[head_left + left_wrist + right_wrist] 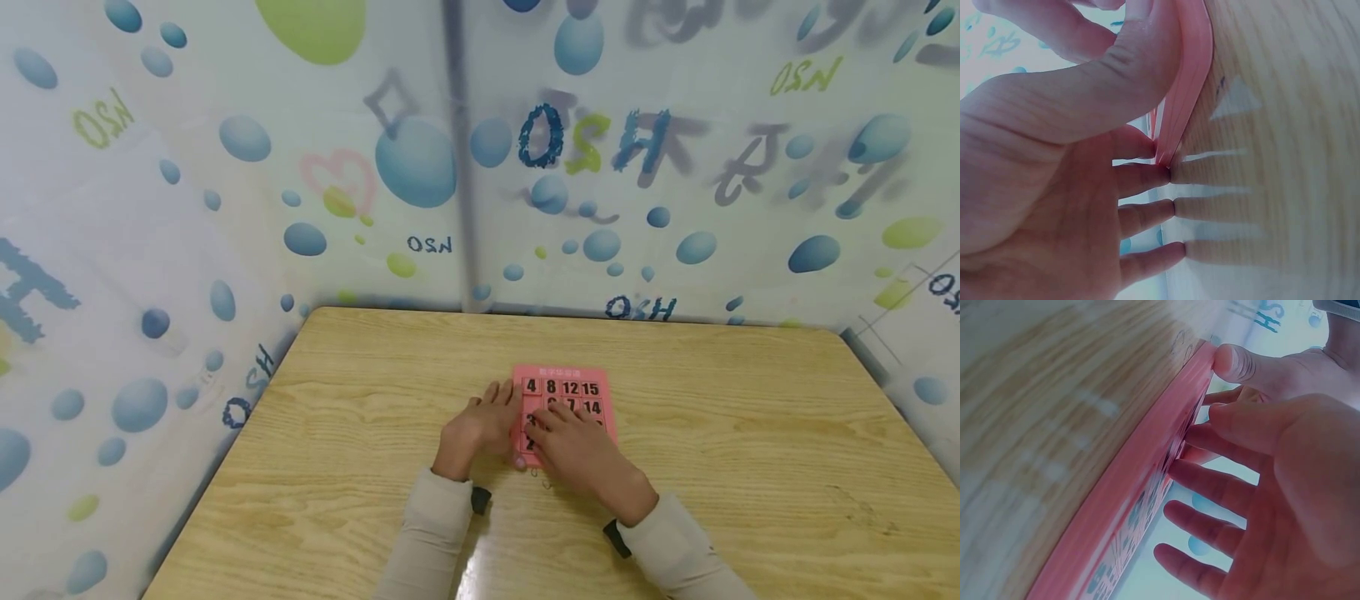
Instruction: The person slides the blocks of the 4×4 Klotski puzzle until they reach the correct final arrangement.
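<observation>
- The left hand (486, 423) braced the pink number board (562, 372) without wrapping it: thumb against the near-left corner, straight fingers along the left side. Light pressure there could have let the board skid.
- The right hand (577, 446) held nothing firmly; its fingers were spread over the tiles, thumb apart. A dragging fingertip could have caught a neighbouring tile; exactly which tiles were touched could not be told.
- The right hand hid the lower rows from above, so a misread number was a risk.
- The board lay flat on the wooden table (360, 400), around its middle. Braced at one side only, it could have swivelled under a sideways push.
</observation>
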Demonstrator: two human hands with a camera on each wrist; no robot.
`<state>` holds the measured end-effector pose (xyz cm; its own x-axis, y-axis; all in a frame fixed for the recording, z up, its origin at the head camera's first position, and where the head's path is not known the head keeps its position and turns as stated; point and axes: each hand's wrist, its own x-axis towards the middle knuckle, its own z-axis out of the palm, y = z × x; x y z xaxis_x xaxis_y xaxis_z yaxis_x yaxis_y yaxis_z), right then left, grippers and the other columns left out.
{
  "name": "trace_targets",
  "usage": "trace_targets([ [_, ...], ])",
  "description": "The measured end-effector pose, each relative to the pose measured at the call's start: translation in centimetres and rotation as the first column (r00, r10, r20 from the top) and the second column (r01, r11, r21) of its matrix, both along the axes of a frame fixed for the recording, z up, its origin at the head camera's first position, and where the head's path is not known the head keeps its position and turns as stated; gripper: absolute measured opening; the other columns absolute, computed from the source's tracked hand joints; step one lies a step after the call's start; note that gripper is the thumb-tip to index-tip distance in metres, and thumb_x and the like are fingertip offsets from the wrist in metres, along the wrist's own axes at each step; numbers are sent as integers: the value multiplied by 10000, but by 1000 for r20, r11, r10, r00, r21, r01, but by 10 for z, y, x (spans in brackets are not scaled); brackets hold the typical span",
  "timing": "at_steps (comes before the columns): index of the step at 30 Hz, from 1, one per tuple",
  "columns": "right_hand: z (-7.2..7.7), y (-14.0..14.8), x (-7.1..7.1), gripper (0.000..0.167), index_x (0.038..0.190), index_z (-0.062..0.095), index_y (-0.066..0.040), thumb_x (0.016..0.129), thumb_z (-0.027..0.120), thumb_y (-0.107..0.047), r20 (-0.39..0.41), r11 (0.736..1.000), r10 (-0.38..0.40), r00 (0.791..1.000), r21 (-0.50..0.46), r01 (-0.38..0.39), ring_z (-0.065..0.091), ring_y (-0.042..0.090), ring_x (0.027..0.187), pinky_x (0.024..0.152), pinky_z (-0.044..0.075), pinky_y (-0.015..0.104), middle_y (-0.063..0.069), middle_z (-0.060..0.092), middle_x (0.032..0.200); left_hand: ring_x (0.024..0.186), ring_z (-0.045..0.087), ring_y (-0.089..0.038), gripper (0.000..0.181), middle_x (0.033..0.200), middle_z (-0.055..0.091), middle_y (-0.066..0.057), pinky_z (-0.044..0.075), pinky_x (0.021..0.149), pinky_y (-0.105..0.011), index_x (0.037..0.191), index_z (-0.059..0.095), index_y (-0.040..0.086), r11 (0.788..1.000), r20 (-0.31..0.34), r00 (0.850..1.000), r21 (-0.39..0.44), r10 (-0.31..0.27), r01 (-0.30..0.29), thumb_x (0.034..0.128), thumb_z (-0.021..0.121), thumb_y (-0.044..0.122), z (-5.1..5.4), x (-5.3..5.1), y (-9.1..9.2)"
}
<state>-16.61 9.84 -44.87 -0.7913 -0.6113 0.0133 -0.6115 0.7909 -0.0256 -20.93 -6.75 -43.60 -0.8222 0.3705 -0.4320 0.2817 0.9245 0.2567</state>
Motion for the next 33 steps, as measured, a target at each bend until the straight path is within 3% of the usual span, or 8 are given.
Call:
trace_targets([
  [18,-1,-2,-4,383,1361,616,-148,1032,523,-320,17,999,-44,999,32,44,479,339,1353,1077,411,576,87,552,1439,1541,88,-279,1164,1670,118,-94,218,1218,-487,1596,161,76,1000,-17,1000,-5,-10,10,733,837,468,0,0,0],
  [33,0,-3,-10,412,1396,587,-140,1038,511,-330,57,997,-76,995,32,74,455,343,1376,1081,407,578,93,522,1471,1544,53,-267,1147,1676,76,-79,193,1228,-472,1602,134,93,1000,7,1000,-20,0,0,757,814,467,2,1,0],
])
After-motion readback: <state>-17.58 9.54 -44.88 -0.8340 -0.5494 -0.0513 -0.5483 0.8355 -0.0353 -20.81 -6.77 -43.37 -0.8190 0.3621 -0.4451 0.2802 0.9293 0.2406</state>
